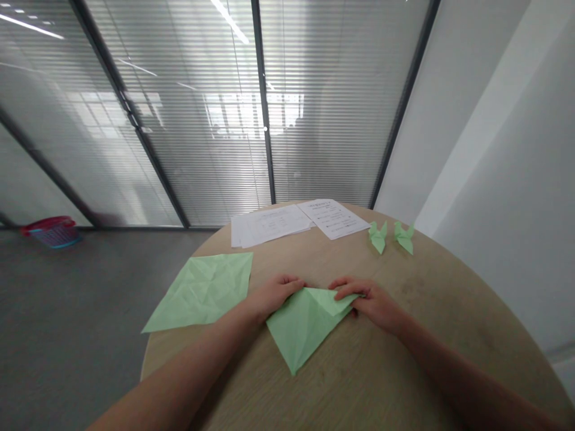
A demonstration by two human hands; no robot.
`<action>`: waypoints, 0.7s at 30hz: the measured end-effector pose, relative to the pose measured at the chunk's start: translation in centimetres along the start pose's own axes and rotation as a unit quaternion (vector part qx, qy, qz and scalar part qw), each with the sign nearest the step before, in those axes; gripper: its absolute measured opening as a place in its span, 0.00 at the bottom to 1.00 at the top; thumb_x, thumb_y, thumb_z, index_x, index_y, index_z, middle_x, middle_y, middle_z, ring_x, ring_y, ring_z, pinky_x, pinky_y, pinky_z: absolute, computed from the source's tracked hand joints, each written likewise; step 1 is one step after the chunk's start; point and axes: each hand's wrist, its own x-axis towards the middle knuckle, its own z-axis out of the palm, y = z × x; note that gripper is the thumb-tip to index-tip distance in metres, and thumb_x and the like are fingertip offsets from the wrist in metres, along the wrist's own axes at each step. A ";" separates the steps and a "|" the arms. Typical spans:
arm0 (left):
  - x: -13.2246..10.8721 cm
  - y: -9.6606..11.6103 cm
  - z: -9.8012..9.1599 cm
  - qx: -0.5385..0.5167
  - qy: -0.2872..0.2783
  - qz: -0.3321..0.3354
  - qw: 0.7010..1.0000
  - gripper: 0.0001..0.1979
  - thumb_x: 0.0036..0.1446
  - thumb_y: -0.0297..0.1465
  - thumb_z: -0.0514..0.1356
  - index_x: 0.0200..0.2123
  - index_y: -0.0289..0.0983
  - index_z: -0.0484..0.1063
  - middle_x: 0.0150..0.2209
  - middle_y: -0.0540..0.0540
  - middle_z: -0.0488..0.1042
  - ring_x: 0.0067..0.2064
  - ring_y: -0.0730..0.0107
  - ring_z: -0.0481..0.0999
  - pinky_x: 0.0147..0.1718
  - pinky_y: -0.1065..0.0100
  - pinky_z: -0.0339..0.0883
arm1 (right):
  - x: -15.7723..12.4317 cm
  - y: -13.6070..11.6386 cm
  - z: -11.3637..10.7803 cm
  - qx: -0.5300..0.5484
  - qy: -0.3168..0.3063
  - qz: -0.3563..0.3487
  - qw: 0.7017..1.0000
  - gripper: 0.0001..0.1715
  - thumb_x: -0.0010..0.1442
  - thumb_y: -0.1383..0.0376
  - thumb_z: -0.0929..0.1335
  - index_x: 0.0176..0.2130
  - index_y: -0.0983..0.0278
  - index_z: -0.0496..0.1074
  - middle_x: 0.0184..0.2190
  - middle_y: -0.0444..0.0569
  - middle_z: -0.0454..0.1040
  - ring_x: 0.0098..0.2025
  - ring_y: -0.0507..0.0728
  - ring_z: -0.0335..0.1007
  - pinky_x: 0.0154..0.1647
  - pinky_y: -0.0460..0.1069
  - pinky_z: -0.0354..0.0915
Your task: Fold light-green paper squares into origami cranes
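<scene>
A sheet of green origami paper (299, 329), folded and creased, lies on the table with one corner pointing toward me. My left hand (279, 294) grips its upper left edge, thumb on top and the other fingers partly hidden. At the right corner, my right hand (369, 301) pinches the paper between thumb and fingers, where a folded flap shows. A second green sheet (209, 290), opened out and covered in creases, lies to the left of my left hand and overhangs the table edge.
Two folded green paper birds, a left one (378, 237) and a right one (404, 237), stand on the round wooden table (449, 317). White papers (274, 225) and a printed sheet (335, 218) lie at its far edge. A red-and-blue basket (53, 232) sits on the floor.
</scene>
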 end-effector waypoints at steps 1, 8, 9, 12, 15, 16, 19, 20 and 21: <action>-0.1 0.1 0.0 0.002 0.004 -0.008 1.000 0.20 0.52 0.48 0.66 0.32 0.36 0.78 0.26 0.49 0.76 0.26 0.70 0.71 0.26 0.70 0.64 | 0.0 0.1 0.1 -0.013 0.002 -0.003 1.000 0.15 0.51 0.66 0.66 0.35 0.60 0.83 0.52 0.51 0.77 0.33 0.52 0.72 0.26 0.46 0.66; 0.0 0.1 -0.1 0.063 -0.032 0.003 0.998 0.19 0.51 0.47 0.67 0.26 0.36 0.73 0.21 0.52 0.69 0.21 0.73 0.64 0.22 0.70 0.57 | 0.1 0.1 -0.4 -0.085 -0.014 -0.022 0.996 0.18 0.52 0.66 0.65 0.37 0.59 0.83 0.53 0.50 0.77 0.44 0.58 0.77 0.36 0.50 0.73; 0.0 0.1 -0.2 0.070 -0.027 0.007 0.997 0.18 0.52 0.47 0.66 0.26 0.37 0.73 0.21 0.52 0.69 0.21 0.73 0.64 0.23 0.70 0.57 | 0.1 0.1 -0.8 -0.088 -0.015 -0.025 0.996 0.18 0.52 0.66 0.65 0.39 0.59 0.82 0.54 0.49 0.77 0.49 0.60 0.76 0.43 0.53 0.74; 0.3 -0.1 -0.2 0.134 -0.001 0.045 0.990 0.17 0.55 0.45 0.63 0.25 0.37 0.73 0.21 0.53 0.67 0.23 0.72 0.63 0.23 0.70 0.56 | 0.2 0.1 -1.7 -0.058 0.022 -0.021 0.998 0.23 0.55 0.64 0.63 0.45 0.61 0.80 0.56 0.53 0.77 0.56 0.63 0.74 0.57 0.59 0.70; 0.4 0.0 0.0 0.216 0.038 0.100 0.970 0.14 0.57 0.41 0.60 0.27 0.37 0.75 0.24 0.52 0.70 0.27 0.71 0.66 0.27 0.69 0.57 | 0.5 0.1 -1.9 -0.053 0.104 -0.001 0.993 0.25 0.63 0.58 0.60 0.51 0.64 0.77 0.54 0.58 0.78 0.54 0.64 0.75 0.53 0.59 0.71; 0.3 0.0 0.1 0.232 0.048 0.109 0.965 0.14 0.58 0.40 0.59 0.28 0.37 0.75 0.25 0.51 0.71 0.28 0.70 0.67 0.28 0.69 0.58 | 0.5 0.0 -1.6 -0.075 0.123 0.001 0.990 0.26 0.65 0.55 0.60 0.52 0.64 0.77 0.53 0.59 0.78 0.54 0.64 0.75 0.52 0.59 0.71; 0.1 0.3 0.3 0.252 0.052 0.122 0.959 0.14 0.59 0.40 0.57 0.29 0.37 0.76 0.27 0.51 0.72 0.29 0.69 0.69 0.30 0.69 0.58 | 0.4 -0.6 -0.3 -0.172 0.129 -0.002 0.977 0.27 0.65 0.50 0.64 0.54 0.61 0.77 0.49 0.57 0.80 0.50 0.64 0.77 0.50 0.57 0.71; 0.1 0.3 0.3 0.252 0.048 0.125 0.958 0.15 0.59 0.41 0.57 0.29 0.37 0.76 0.26 0.51 0.72 0.29 0.69 0.69 0.29 0.69 0.58 | 0.3 -0.9 0.2 -0.202 0.121 -0.002 0.972 0.25 0.65 0.50 0.66 0.53 0.61 0.77 0.46 0.55 0.81 0.47 0.63 0.77 0.48 0.56 0.71; 0.0 0.4 0.3 0.250 0.042 0.127 0.959 0.15 0.59 0.41 0.57 0.29 0.37 0.76 0.26 0.51 0.71 0.29 0.69 0.68 0.29 0.69 0.58 | 0.2 -1.2 0.6 -0.226 0.108 -0.003 0.968 0.23 0.65 0.51 0.67 0.51 0.60 0.79 0.45 0.54 0.82 0.45 0.63 0.77 0.48 0.55 0.71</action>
